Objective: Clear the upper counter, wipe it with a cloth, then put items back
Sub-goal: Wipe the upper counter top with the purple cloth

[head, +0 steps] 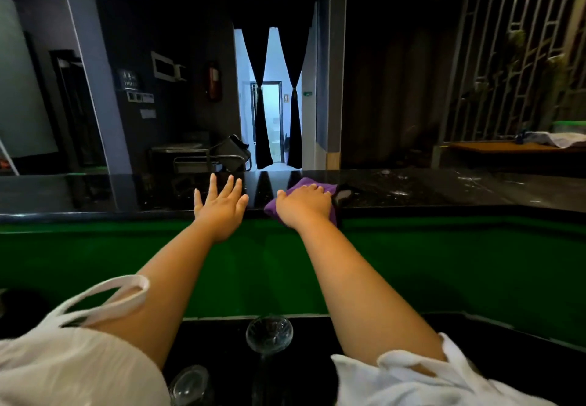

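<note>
Right hand (302, 204) lies flat on the purple cloth (328, 187), fingers together, pressing it to the upper counter (428, 198) at the near edge, and it looks like pressing rather than gripping from this angle. Left hand (222, 209) sits just beside it, fingers spread, braced on the stone. Pale smears (400, 193) lie to the cloth's right, so the right hand is nearer.

1. I count two hands: left hand (222, 207), right hand (302, 204).
2. One purple cloth (321, 187).
3. One upper counter (412, 191).
4. Two glasses below me: nearer glass (190, 385), farther glass (269, 334).
5. Two curtains: left curtain (261, 120), right curtain (295, 120).
6. One fire extinguisher (213, 80).
</note>
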Action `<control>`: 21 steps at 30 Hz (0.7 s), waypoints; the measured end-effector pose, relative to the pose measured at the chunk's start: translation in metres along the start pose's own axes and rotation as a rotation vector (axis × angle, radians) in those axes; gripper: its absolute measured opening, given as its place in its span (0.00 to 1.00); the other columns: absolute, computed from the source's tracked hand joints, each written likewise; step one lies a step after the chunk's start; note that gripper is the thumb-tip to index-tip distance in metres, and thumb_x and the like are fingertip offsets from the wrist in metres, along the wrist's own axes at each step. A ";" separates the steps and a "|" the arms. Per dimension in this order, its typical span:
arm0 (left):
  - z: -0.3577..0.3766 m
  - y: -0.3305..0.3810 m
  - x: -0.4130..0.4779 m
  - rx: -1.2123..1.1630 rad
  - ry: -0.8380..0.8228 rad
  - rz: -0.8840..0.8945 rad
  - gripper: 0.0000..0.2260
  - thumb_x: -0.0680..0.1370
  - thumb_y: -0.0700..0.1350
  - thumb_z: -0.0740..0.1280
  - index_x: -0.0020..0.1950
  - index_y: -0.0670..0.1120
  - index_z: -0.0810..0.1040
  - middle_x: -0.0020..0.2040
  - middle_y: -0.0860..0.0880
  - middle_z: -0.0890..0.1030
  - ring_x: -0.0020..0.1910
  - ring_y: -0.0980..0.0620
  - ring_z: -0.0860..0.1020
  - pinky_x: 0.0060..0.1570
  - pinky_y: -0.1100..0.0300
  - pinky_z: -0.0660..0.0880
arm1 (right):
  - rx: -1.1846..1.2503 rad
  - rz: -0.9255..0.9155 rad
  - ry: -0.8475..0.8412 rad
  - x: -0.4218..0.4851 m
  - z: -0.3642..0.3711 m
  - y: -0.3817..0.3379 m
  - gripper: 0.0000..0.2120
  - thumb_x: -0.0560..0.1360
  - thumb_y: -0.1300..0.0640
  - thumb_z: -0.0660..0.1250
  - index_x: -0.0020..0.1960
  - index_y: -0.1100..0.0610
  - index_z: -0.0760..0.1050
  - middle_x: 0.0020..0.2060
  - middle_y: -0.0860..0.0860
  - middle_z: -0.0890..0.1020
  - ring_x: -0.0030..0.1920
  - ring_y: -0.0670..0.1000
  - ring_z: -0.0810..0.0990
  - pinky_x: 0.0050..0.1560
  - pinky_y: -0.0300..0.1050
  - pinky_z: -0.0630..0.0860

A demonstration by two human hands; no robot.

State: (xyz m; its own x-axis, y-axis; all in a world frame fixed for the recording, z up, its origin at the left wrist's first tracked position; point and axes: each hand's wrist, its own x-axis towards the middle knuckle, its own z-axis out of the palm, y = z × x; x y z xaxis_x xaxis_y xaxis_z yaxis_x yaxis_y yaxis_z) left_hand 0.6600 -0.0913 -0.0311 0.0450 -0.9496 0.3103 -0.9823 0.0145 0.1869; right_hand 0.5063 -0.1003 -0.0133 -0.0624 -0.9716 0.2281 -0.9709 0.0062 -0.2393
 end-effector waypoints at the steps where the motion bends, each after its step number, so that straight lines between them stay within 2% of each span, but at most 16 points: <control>1: -0.001 -0.001 0.001 0.000 -0.009 0.004 0.23 0.83 0.53 0.43 0.78 0.51 0.45 0.78 0.54 0.43 0.76 0.48 0.34 0.72 0.43 0.35 | -0.005 -0.025 0.026 -0.001 0.002 -0.004 0.32 0.81 0.43 0.45 0.73 0.66 0.61 0.73 0.64 0.62 0.73 0.61 0.61 0.74 0.55 0.56; 4: -0.002 -0.001 -0.001 -0.014 -0.027 0.024 0.24 0.83 0.53 0.43 0.78 0.51 0.45 0.78 0.53 0.44 0.76 0.47 0.34 0.72 0.43 0.35 | -0.026 -0.204 0.048 -0.007 0.000 0.006 0.27 0.81 0.44 0.44 0.71 0.57 0.67 0.70 0.60 0.69 0.68 0.59 0.69 0.66 0.53 0.65; 5: -0.002 -0.001 -0.003 -0.017 -0.031 0.035 0.24 0.83 0.54 0.43 0.78 0.50 0.45 0.78 0.52 0.43 0.76 0.46 0.34 0.72 0.44 0.35 | -0.029 -0.269 0.024 -0.008 -0.002 0.017 0.25 0.81 0.44 0.44 0.72 0.53 0.66 0.70 0.58 0.69 0.67 0.57 0.70 0.65 0.52 0.65; 7: -0.002 -0.001 -0.004 -0.020 -0.037 0.051 0.24 0.82 0.54 0.42 0.78 0.49 0.45 0.78 0.52 0.43 0.75 0.46 0.34 0.72 0.44 0.34 | -0.040 -0.303 -0.060 -0.005 -0.012 0.049 0.24 0.82 0.43 0.43 0.75 0.47 0.60 0.75 0.52 0.62 0.72 0.54 0.64 0.70 0.56 0.59; 9: -0.002 -0.002 -0.004 -0.022 -0.037 0.058 0.24 0.82 0.54 0.43 0.78 0.49 0.45 0.78 0.51 0.43 0.75 0.46 0.33 0.72 0.44 0.34 | -0.053 -0.214 -0.132 0.009 -0.023 0.087 0.24 0.82 0.43 0.42 0.76 0.46 0.56 0.77 0.49 0.55 0.76 0.53 0.57 0.74 0.60 0.51; 11: -0.001 -0.002 -0.003 -0.017 -0.031 0.066 0.25 0.82 0.54 0.43 0.78 0.48 0.45 0.78 0.51 0.43 0.75 0.47 0.33 0.71 0.43 0.33 | -0.078 -0.057 -0.198 0.025 -0.032 0.121 0.25 0.82 0.44 0.43 0.77 0.51 0.52 0.77 0.51 0.52 0.77 0.53 0.53 0.76 0.57 0.48; 14: -0.002 -0.001 -0.001 -0.007 -0.034 0.072 0.25 0.82 0.54 0.42 0.78 0.47 0.45 0.78 0.51 0.43 0.75 0.47 0.33 0.71 0.41 0.32 | -0.028 0.185 -0.175 0.042 -0.034 0.125 0.37 0.74 0.37 0.51 0.77 0.54 0.50 0.77 0.57 0.53 0.76 0.59 0.55 0.75 0.55 0.52; 16: -0.002 -0.002 0.000 -0.005 -0.050 0.067 0.25 0.82 0.53 0.42 0.78 0.47 0.45 0.79 0.51 0.44 0.76 0.47 0.33 0.71 0.41 0.32 | 0.040 0.219 -0.125 0.045 -0.026 0.097 0.35 0.74 0.38 0.56 0.75 0.54 0.55 0.75 0.59 0.59 0.73 0.61 0.60 0.72 0.55 0.59; 18: -0.002 -0.002 0.000 -0.008 -0.061 0.059 0.25 0.82 0.53 0.42 0.78 0.47 0.45 0.79 0.51 0.44 0.76 0.47 0.34 0.71 0.42 0.33 | 0.043 0.118 -0.091 0.038 -0.016 0.064 0.31 0.76 0.39 0.55 0.74 0.55 0.59 0.73 0.59 0.63 0.72 0.60 0.64 0.70 0.53 0.63; 21: -0.004 -0.001 -0.001 -0.022 -0.060 0.055 0.25 0.82 0.53 0.43 0.78 0.47 0.46 0.79 0.50 0.45 0.76 0.47 0.34 0.72 0.43 0.34 | 0.030 -0.128 0.007 0.008 -0.005 0.029 0.27 0.80 0.43 0.51 0.71 0.57 0.65 0.70 0.59 0.67 0.68 0.58 0.68 0.67 0.52 0.64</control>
State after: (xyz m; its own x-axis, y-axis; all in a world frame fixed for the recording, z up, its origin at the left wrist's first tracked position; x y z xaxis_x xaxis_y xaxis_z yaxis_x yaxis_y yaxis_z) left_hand 0.6618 -0.0887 -0.0280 -0.0204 -0.9642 0.2644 -0.9788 0.0732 0.1913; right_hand 0.4763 -0.1070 -0.0138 0.0595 -0.9623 0.2653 -0.9637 -0.1247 -0.2363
